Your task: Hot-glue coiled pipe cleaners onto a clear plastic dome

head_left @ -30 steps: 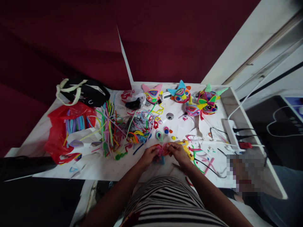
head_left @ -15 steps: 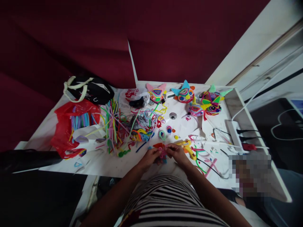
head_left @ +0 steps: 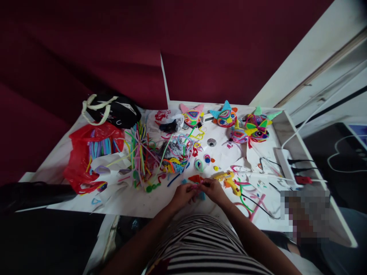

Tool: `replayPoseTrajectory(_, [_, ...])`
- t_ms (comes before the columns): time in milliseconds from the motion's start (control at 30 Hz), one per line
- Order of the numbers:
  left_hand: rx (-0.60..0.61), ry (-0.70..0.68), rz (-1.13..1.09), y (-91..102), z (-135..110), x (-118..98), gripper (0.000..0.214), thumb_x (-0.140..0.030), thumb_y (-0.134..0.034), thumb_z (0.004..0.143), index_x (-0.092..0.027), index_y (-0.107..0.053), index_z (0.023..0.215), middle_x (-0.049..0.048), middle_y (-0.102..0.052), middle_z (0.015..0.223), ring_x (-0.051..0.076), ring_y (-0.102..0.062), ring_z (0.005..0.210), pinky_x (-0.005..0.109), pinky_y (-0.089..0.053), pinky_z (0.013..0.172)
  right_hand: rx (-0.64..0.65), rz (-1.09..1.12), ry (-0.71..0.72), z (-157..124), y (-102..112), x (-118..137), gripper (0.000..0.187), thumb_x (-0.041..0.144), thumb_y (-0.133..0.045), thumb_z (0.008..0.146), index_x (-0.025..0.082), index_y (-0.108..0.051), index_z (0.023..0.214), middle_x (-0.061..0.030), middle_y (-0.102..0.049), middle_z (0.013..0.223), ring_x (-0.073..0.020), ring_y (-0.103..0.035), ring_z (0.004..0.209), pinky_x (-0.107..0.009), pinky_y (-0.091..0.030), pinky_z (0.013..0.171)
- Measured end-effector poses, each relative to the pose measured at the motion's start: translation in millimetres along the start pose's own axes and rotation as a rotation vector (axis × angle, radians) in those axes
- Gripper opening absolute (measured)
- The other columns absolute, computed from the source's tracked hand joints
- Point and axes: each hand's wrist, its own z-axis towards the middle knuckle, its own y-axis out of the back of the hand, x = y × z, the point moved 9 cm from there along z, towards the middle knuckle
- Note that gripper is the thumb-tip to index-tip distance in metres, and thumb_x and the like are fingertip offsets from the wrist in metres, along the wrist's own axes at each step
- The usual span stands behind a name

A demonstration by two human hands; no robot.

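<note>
Both hands meet near the table's front edge, pinching a small pink pipe-cleaner piece between their fingertips. My left hand [head_left: 183, 194] grips the left side of the pink pipe cleaner [head_left: 195, 186], and my right hand [head_left: 212, 190] closes on its right side. Fingers cover most of it, so its full shape is hidden. Just beyond the fingertips lies an orange piece [head_left: 195, 178]. Something light blue [head_left: 202, 196] shows below the hands. A yellow glue gun [head_left: 231, 182] rests right of my right hand. Small pipe-cleaner coils [head_left: 198, 165] lie ahead.
Heaped pipe cleaners [head_left: 140, 160] and a red plastic bag [head_left: 77, 152] occupy the left. Decorated figures with pointed ears [head_left: 226, 116] stand at the back, near a googly eye [head_left: 211, 142]. A power strip [head_left: 285, 164] with cords lies right. A black bag [head_left: 123, 112] sits back left.
The view has shifted slightly, so the table appears a little lower and further right. Fingers now cover more of the pink piece, which both hands keep holding.
</note>
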Motion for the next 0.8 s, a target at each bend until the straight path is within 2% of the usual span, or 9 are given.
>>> replayPoseTrajectory(167, [-0.027, 0.028, 0.049, 5.6, -3, 8, 0.026, -0.033, -0.056, 0.093, -0.012, -0.059, 0.108, 0.0058, -0.063, 0.1, 0.015, -0.063, 0.083, 0.033, -0.056, 0.072, -0.019, 0.023, -0.079, 1, -8, -7, 0.03, 0.037, -0.059, 0.089, 0.016, -0.06, 0.11, -0.0046, -0.062, 0.11, -0.0184, -0.062, 0.091, -0.036, -0.054, 0.076])
replayPoseTrajectory(400, [-0.077, 0.037, 0.037, 16.5, -6, 18, 0.026, -0.033, -0.056, 0.093, -0.013, -0.059, 0.109, 0.006, -0.063, 0.101, 0.016, -0.063, 0.084, 0.033, -0.056, 0.073, -0.028, 0.184, -0.182, 0, -30, -13, 0.031, 0.037, -0.059, 0.089, 0.016, -0.059, 0.112, -0.0056, -0.062, 0.112, -0.0176, -0.062, 0.091, -0.035, -0.054, 0.074])
replayPoseTrajectory(600, [-0.105, 0.023, -0.028, 20.1, -9, 24, 0.026, -0.033, -0.056, 0.093, -0.012, -0.059, 0.108, 0.0056, -0.063, 0.1, 0.016, -0.063, 0.083, 0.033, -0.056, 0.072, -0.007, 0.312, -0.242, -1, -42, -15, 0.031, 0.037, -0.058, 0.089, 0.016, -0.058, 0.113, -0.0062, -0.061, 0.112, -0.0169, -0.062, 0.09, -0.035, -0.054, 0.074])
replayPoseTrajectory(800, [-0.102, 0.039, -0.147, 19.7, -6, 30, 0.027, -0.034, -0.055, 0.093, -0.013, -0.058, 0.11, 0.0061, -0.063, 0.101, 0.015, -0.063, 0.082, 0.032, -0.056, 0.071, 0.006, 0.37, -0.279, -2, -44, -16, 0.032, 0.037, -0.057, 0.09, 0.017, -0.057, 0.115, -0.0064, -0.061, 0.112, -0.0177, -0.062, 0.092, -0.038, -0.054, 0.077])
